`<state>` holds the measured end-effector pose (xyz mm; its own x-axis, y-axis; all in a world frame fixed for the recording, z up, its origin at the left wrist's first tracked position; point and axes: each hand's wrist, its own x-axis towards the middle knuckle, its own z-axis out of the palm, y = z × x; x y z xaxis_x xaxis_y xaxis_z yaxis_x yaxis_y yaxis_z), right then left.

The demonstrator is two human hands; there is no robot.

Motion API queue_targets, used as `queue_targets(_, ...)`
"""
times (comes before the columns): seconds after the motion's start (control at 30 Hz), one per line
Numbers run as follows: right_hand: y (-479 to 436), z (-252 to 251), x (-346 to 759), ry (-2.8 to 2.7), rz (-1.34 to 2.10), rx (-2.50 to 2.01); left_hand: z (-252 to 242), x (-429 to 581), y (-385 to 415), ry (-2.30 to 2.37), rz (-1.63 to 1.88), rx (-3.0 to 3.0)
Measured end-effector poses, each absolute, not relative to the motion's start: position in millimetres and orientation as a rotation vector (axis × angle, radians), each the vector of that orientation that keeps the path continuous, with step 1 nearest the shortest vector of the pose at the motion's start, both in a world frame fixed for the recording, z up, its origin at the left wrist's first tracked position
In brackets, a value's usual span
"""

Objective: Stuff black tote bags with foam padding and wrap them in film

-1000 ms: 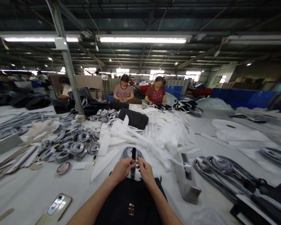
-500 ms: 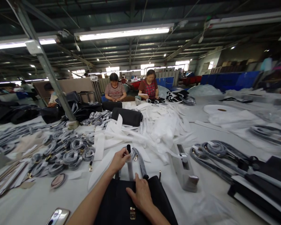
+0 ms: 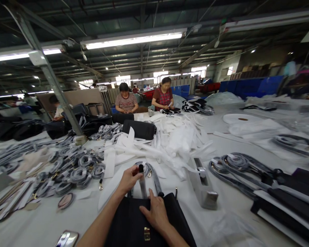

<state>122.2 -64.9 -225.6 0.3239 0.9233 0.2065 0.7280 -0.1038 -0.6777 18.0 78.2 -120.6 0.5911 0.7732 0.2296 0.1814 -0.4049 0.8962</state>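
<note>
A black handbag [image 3: 134, 223] with a gold clasp [image 3: 147, 233] lies in front of me at the lower middle. From its top edge rises a short upright strap [image 3: 142, 187] with a black end and a pale wrapped length. My left hand [image 3: 130, 178] pinches this strap near its black end, thumb and fingers together. My right hand [image 3: 156, 211] rests on the bag's flap, its fingers apart, with the index finger pointing up beside the strap. Behind the bag curves a wrapped grey handle [image 3: 156, 180], and a gold snap hook [image 3: 149, 174] lies inside the curve.
A tape dispenser [image 3: 204, 188] stands right of the bag. Coiled wrapped straps [image 3: 79, 175] cover the left side; white foam strips [image 3: 170, 144] are heaped ahead. Black bag pieces [image 3: 285, 206] lie at right, a phone [image 3: 67, 238] at lower left. Two co-workers sit across the table.
My left hand has shifted slightly along with the strap's end, still pinching it. My right hand stays on the flap. Across the table, a co-worker's pale item has gone from view.
</note>
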Motion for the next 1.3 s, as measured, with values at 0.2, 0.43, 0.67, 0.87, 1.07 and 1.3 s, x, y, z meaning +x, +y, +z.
queue_targets(0.2, -69, -179, 129, -1.274, 0.466, -1.532, -102, -5, 32, 0.675, 0.732, 1.904)
queue_targets(0.43, -92, -129, 122, -1.596, 0.592, -1.401, -109, -28, -15, 0.723, 0.725, 1.898)
queue_targets(0.67, -124, -159, 113, -1.698, 0.585, -1.471, -151, -73, -73, 0.973, 0.763, 2.073)
queue_targets(0.87, -147, -180, 95, -1.809, 0.511, -1.481, -190, -86, -104, 1.053, 0.317, 2.748)
queue_targets(1.07, -162, -199, 83, -1.994, 0.326, -1.449, -194, -85, -102, 1.067, 0.294, 2.750)
queue_targets(1.3, -167, -212, 83, -2.089, 0.147, -1.467, -194, -89, -97, 1.037, 0.292, 2.678)
